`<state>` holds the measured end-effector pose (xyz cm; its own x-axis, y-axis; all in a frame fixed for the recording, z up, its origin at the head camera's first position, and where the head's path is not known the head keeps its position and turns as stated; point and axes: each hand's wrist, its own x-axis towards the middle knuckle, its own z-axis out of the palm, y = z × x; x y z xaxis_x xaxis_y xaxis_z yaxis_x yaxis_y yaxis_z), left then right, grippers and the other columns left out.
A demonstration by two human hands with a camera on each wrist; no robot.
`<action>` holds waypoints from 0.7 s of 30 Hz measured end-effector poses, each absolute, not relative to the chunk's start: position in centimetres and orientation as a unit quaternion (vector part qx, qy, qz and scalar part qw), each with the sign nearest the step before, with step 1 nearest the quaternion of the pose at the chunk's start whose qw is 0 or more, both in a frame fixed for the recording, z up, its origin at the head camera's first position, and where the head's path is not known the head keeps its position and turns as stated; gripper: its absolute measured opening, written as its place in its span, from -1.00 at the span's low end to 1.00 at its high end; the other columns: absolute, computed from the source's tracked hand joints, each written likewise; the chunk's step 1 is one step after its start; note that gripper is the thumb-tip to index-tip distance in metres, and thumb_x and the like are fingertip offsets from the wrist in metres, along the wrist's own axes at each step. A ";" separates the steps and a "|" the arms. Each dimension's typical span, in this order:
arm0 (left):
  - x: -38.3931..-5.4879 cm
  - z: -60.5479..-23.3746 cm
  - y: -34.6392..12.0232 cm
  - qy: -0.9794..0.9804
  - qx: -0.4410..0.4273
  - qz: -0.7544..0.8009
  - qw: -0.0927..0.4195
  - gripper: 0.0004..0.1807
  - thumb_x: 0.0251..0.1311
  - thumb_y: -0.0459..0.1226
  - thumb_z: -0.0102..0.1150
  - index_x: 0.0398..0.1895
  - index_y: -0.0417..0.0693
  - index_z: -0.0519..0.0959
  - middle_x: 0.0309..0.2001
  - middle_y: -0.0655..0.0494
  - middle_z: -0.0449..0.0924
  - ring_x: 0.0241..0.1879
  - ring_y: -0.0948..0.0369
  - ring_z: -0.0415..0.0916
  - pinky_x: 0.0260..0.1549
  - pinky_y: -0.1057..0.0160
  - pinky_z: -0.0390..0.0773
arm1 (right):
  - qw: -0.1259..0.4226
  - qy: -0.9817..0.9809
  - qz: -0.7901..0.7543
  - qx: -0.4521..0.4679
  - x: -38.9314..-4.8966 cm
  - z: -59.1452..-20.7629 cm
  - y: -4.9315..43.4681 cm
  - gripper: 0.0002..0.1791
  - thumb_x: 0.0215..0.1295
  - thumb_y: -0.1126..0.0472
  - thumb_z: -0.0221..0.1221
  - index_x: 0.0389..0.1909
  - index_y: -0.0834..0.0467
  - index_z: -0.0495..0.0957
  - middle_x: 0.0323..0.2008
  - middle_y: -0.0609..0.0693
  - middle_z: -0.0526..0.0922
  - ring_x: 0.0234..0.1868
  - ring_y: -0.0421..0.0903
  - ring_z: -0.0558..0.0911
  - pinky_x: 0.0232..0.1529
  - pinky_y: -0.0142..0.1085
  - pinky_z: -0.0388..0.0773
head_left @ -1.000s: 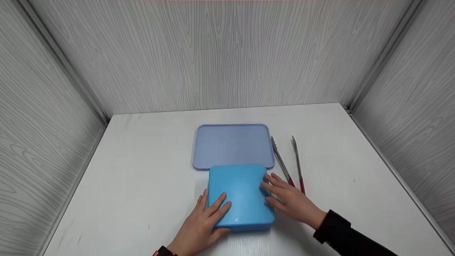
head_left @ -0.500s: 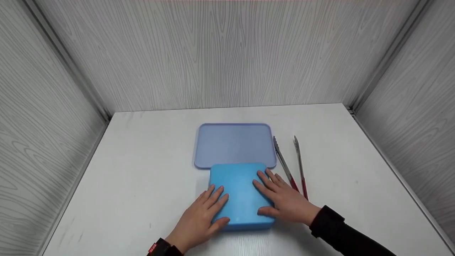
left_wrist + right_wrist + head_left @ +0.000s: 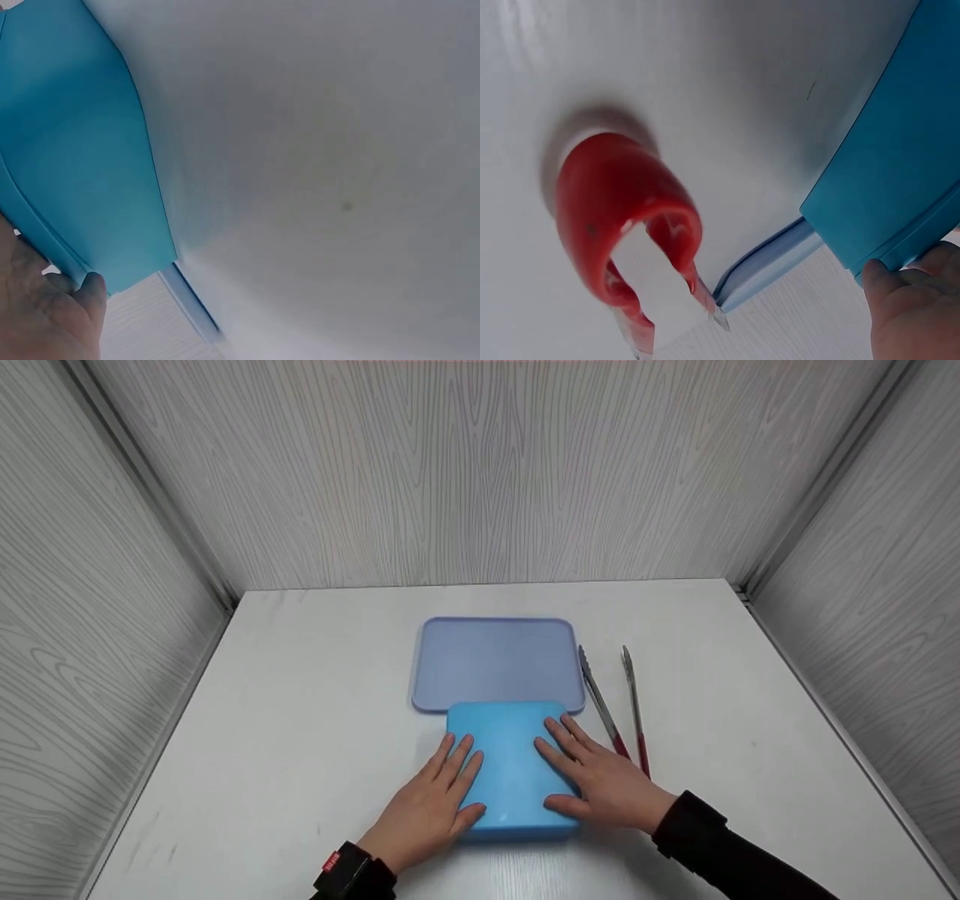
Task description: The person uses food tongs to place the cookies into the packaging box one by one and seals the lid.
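Observation:
A bright blue lidded box (image 3: 513, 765) lies in the middle of the head view, at the table's front. My left hand (image 3: 424, 806) rests on the lid's left side, fingers spread and straight, thumb near the front corner. Opposite it, my right hand (image 3: 604, 784) lies with spread fingers over the lid's right edge. In the left wrist view, fingers (image 3: 56, 307) reach the lid's rim above the box's side wall (image 3: 90, 172). The right wrist view shows the right hand (image 3: 919, 300) at the lid's rim too. Whatever the box holds is hidden.
Behind the box lies a flat periwinkle tray (image 3: 497, 664), its front edge meeting the box in view. Metal tongs with red handles (image 3: 643, 754) lie spread to the right, partly behind the right hand. Wood-grain panels (image 3: 480, 472) wall in the white table (image 3: 315, 697).
The right hand has moved left onto the lid, its thumb now lying over the top. The left hand has slid a little forward, thumb moving up from the front side onto the lid.

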<state>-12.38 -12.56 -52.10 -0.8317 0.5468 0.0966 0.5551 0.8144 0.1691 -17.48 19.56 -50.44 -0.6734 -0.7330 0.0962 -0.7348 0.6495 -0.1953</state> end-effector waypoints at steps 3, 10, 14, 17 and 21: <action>-12.8 -52.2 -12.7 -0.950 -0.287 -0.122 0.012 -0.18 0.55 0.27 -0.45 0.66 -0.01 0.02 0.68 0.02 -0.20 0.65 -0.01 -0.32 0.57 0.01 0.00 | 0.005 -0.911 0.106 0.399 -17.6 -50.5 19.6 -0.09 0.48 -0.39 -0.04 0.64 0.03 0.03 0.65 0.11 -0.08 0.64 0.14 -0.09 0.45 0.01 0.34; -14.1 -52.4 -13.6 -0.944 -0.264 -0.198 0.016 -0.23 0.49 0.30 -0.22 0.61 0.18 0.20 0.61 0.06 0.02 0.61 0.03 -0.12 0.53 -0.03 0.10 | 0.000 -0.910 0.115 0.397 -17.8 -50.5 18.7 -0.11 0.46 -0.40 -0.03 0.63 0.02 0.10 0.64 0.10 0.01 0.64 0.13 -0.03 0.52 0.07 0.19; -15.1 -52.0 -13.9 -0.946 -0.255 -0.199 0.004 -0.19 0.49 0.31 -0.25 0.64 0.14 0.11 0.67 0.02 -0.14 0.64 -0.04 -0.27 0.56 -0.07 0.02 | 0.002 -0.909 0.127 0.396 -18.2 -50.6 18.5 -0.11 0.48 -0.36 -0.01 0.63 0.03 0.08 0.64 0.14 -0.04 0.63 0.18 -0.06 0.54 0.16 0.07; -15.8 -51.6 -14.1 -0.948 -0.247 -0.199 0.003 -0.16 0.50 0.30 -0.25 0.65 0.05 0.07 0.67 0.00 -0.19 0.63 -0.09 -0.24 0.55 -0.08 0.02 | -0.003 -0.910 0.141 0.390 -18.6 -50.6 18.7 -0.10 0.47 -0.35 0.01 0.64 0.05 0.05 0.64 0.15 -0.06 0.63 0.22 -0.11 0.55 0.18 0.01; -16.7 -50.8 -14.9 -0.953 -0.233 -0.195 0.004 -0.14 0.53 0.26 -0.24 0.65 -0.10 0.02 0.66 -0.01 -0.13 0.63 -0.09 -0.20 0.57 -0.07 -0.02 | -0.023 -0.914 0.153 0.375 -19.4 -50.0 19.4 -0.08 0.50 -0.32 0.01 0.64 0.11 -0.01 0.65 0.13 -0.10 0.64 0.19 -0.15 0.58 0.16 -0.08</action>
